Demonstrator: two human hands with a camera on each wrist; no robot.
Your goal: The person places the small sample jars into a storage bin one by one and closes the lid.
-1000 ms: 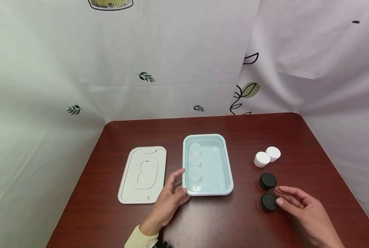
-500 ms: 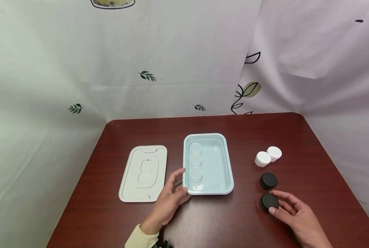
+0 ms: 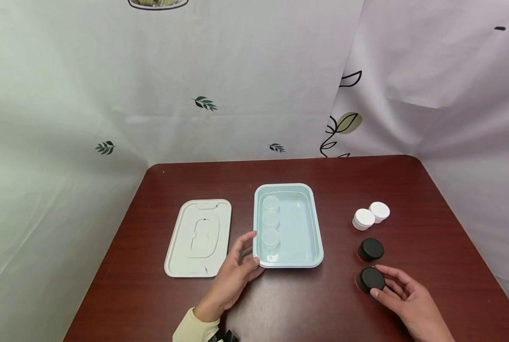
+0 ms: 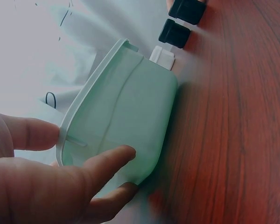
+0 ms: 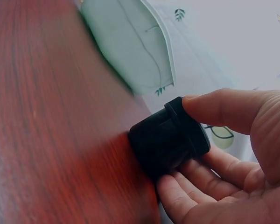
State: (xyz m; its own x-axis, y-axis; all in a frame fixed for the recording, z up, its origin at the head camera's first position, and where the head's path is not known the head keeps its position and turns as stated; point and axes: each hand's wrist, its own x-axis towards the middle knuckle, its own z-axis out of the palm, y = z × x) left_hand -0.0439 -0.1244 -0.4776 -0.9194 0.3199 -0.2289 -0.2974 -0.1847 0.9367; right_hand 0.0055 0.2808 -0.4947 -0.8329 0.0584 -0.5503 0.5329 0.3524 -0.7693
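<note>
In the head view my left hand holds the front left corner of a pale blue plastic tray. Its thumb and index finger are at the rim, and in the left wrist view other fingertips rest against the side wall. Three small translucent round containers stand in a row along the tray's left side. On the right, my right hand grips the nearer of two small black round jars, thumb on one side of its lid and fingers on the other. That jar stands on the table.
Just behind the gripped jar is the other black jar. Two white-lidded round jars sit side by side farther back. A white rectangular lid lies left of the tray on the brown table. Printed cloth hangs around the table.
My right hand has come left and closed its thumb and fingers around the nearer black jar. My left hand keeps its place at the tray corner. The head view shifts slightly.
</note>
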